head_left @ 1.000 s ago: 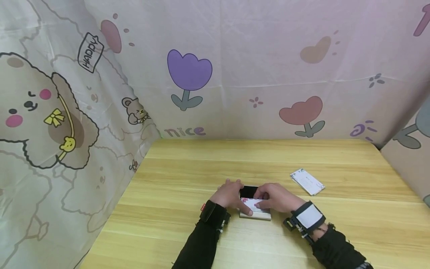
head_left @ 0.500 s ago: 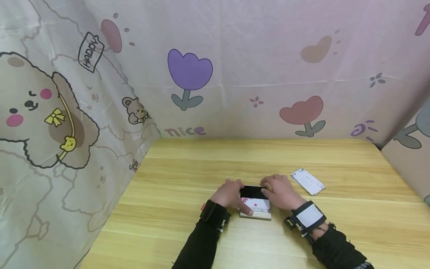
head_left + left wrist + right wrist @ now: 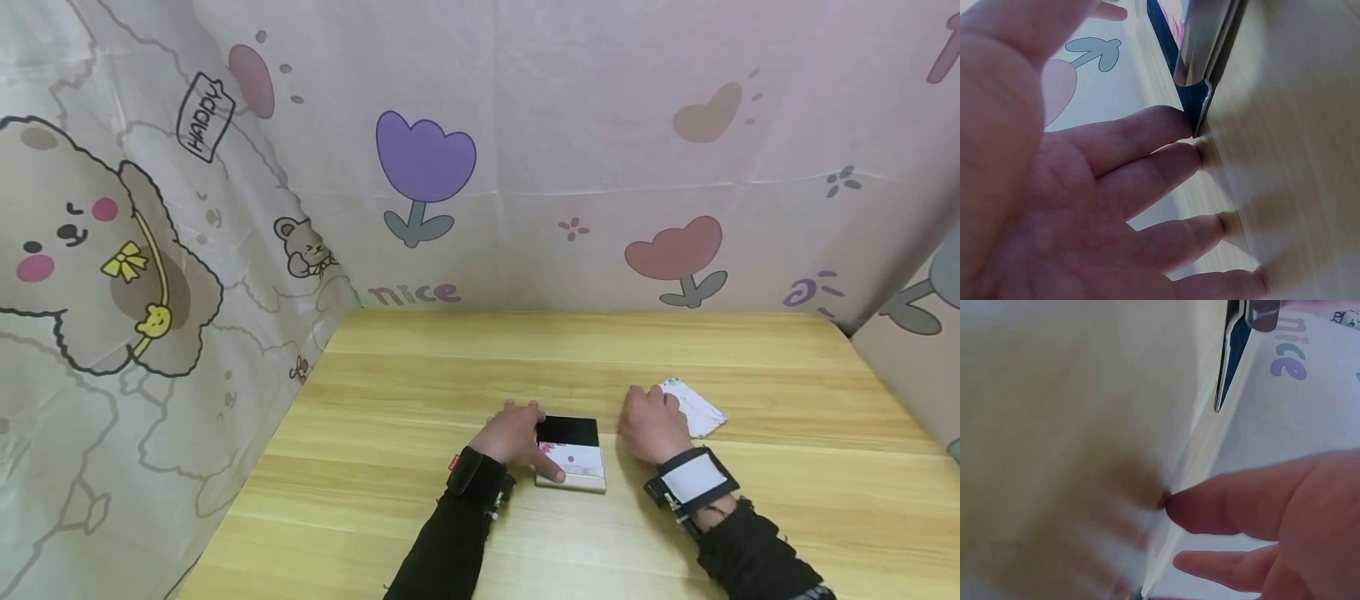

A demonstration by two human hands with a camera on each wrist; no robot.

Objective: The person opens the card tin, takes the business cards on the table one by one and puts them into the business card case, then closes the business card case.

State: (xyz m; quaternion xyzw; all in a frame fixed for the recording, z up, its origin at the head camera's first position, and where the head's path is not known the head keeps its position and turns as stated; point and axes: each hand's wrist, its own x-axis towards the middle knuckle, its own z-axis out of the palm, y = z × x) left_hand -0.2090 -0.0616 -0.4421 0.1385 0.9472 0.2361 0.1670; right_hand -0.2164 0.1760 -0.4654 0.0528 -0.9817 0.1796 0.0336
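Note:
A small metal card case (image 3: 572, 478) lies open on the wooden table (image 3: 420, 375), its black lid (image 3: 567, 431) folded back and a white card with pink print (image 3: 576, 459) inside. My left hand (image 3: 513, 433) rests against the case's left side, fingers straight, thumb on its front left corner. The left wrist view shows the fingertips (image 3: 1194, 156) on the table beside the case's edge (image 3: 1200, 69). My right hand (image 3: 651, 421) is off the case, fingers reaching a small stack of white cards (image 3: 697, 408). In the right wrist view its fingers (image 3: 1241, 506) touch the table, holding nothing.
A cartoon-printed fabric screen (image 3: 600, 150) closes in the table at the back, left and right. The table's right edge runs close to the card stack.
My right hand has left the card in the case and moved right to the card stack. The left hand and the case have stayed put.

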